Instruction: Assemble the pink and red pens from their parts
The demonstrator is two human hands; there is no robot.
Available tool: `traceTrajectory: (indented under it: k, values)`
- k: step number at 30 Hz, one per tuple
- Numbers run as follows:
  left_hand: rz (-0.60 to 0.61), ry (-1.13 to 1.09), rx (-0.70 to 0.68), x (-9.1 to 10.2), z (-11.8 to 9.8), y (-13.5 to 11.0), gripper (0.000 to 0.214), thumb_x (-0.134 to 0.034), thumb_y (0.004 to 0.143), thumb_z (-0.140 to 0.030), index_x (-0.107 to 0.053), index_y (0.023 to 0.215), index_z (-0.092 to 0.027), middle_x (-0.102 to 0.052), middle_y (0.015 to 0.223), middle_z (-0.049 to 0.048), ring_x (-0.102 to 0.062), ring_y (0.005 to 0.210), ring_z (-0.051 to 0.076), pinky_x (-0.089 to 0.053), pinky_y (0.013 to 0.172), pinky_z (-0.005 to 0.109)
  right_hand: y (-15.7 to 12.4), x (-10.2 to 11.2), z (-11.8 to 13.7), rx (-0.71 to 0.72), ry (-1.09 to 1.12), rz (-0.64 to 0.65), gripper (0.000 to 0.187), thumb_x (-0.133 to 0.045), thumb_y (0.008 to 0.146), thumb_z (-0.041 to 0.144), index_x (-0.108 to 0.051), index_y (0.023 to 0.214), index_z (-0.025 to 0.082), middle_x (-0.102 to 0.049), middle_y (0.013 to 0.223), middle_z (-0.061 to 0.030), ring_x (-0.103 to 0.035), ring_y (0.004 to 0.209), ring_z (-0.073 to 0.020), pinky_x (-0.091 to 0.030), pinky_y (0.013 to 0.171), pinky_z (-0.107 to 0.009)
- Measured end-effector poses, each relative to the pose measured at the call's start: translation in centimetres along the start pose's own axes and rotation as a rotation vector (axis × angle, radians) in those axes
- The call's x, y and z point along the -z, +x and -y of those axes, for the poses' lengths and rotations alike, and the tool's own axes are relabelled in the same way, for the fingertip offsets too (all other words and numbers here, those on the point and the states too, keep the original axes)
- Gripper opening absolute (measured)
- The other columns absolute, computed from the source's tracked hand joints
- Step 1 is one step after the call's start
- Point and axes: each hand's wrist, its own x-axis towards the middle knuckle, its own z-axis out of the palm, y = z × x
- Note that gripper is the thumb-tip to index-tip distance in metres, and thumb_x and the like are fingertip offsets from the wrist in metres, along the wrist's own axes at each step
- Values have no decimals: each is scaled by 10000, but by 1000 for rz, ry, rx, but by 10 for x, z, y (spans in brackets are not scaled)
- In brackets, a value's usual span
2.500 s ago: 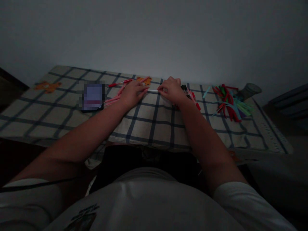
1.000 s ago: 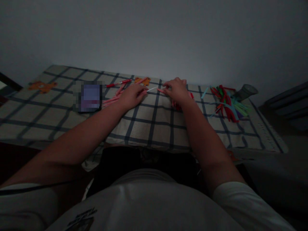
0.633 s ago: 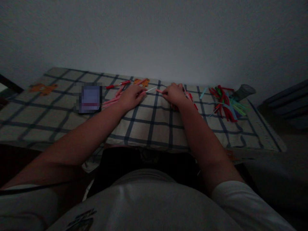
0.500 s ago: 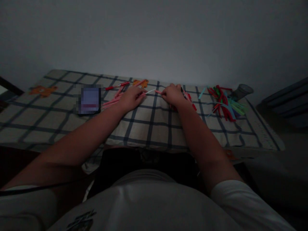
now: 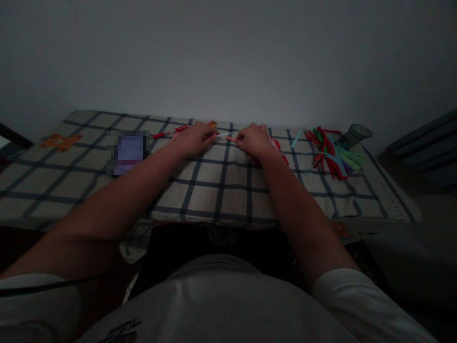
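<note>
My left hand (image 5: 195, 139) rests over the checked tablecloth with thumb and fingers pinched on a thin white strip (image 5: 224, 135) that points right. Facing it across a small gap, my right hand (image 5: 254, 140) pinches a short pink strip (image 5: 232, 139) whose end sticks out to the left. The two strip ends lie close together; whether they touch I cannot tell. Pink strips (image 5: 174, 137) show behind my left hand, mostly hidden by it. Red and pink pieces (image 5: 282, 151) lie beside my right wrist, partly covered.
A phone-like device (image 5: 130, 151), blurred out, lies on the left. Behind it is a red pen (image 5: 171, 131). Toward the right are a heap of red, green and blue strips (image 5: 330, 155) and a tilted clear cup (image 5: 358, 135). The wall (image 5: 228, 62) rises behind the tablecloth (image 5: 203, 186).
The view has tilted slightly. My left hand now covers more of the pink strips behind it. Both hands keep their pinches, and the strips between them have barely shifted.
</note>
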Motion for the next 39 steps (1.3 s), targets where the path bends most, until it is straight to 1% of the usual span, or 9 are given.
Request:
traceTrajectory:
  k: [2,7,11,14,17,20,25,29,39]
  values:
    - [-33,-17,3,-5,5,5,411,-581,1084,-483,-865,1287,-266,-841,1177,124,-752,1156,338,-578,1075,464,1,3,-2,-11,38,-46,450,-546,1141,466,-911,1143,204,-823,1194,-220,-613,1252,-421,-391,1133,-609]
    - [-62,-6,16,-14,8,2,403,-591,1085,-447,-853,1328,-261,-824,1264,135,-718,1219,343,-557,1132,503,5,3,-7,-15,87,-131,448,-478,1134,361,-875,1302,239,-830,1268,-190,-599,1275,-413,-396,1134,-592]
    - [-90,-26,-17,-10,5,-5,427,-565,1109,-419,-831,1405,-264,-807,1362,133,-692,1294,334,-531,1187,505,6,0,-10,36,92,-140,474,-466,1138,351,-846,1402,248,-817,1310,-189,-590,1297,-416,-405,1112,-581]
    - [-105,-51,-32,-2,1,-12,476,-528,1133,-397,-784,1501,-237,-790,1425,149,-675,1340,330,-513,1220,505,5,-1,-11,84,105,-137,466,-469,1141,335,-857,1386,251,-810,1330,-186,-592,1304,-410,-407,1104,-570]
    - [-65,-43,-32,3,-2,-17,483,-532,1142,-404,-770,1536,-257,-799,1397,144,-683,1312,330,-525,1196,503,4,0,-11,105,103,-135,450,-479,1142,321,-870,1354,256,-805,1345,-176,-603,1302,-399,-398,1110,-562]
    - [-53,-39,-59,2,-1,-19,473,-544,1147,-423,-792,1513,-253,-813,1365,142,-685,1319,334,-519,1211,522,2,2,-8,106,89,-139,439,-482,1145,324,-872,1336,264,-805,1342,-167,-607,1287,-394,-392,1103,-554]
    - [-95,-28,-54,-1,5,-20,467,-552,1136,-385,-821,1486,-231,-807,1404,153,-679,1357,329,-524,1231,518,-2,6,-3,111,59,-127,403,-524,1116,299,-863,1330,256,-813,1331,-168,-624,1254,-398,-390,1109,-565]
    - [-122,-22,-51,-1,7,-21,445,-582,1124,-365,-838,1470,-252,-806,1401,143,-685,1347,326,-541,1211,508,-2,7,-2,120,106,-155,400,-517,1100,285,-871,1283,246,-815,1278,-164,-609,1234,-391,-383,1113,-565]
    - [-135,-23,-103,-4,13,-20,413,-577,1138,-378,-858,1425,-278,-812,1333,121,-690,1304,311,-557,1175,518,-1,5,-2,163,118,-125,384,-532,1099,298,-869,1275,244,-815,1282,-166,-597,1235,-391,-376,1102,-577]
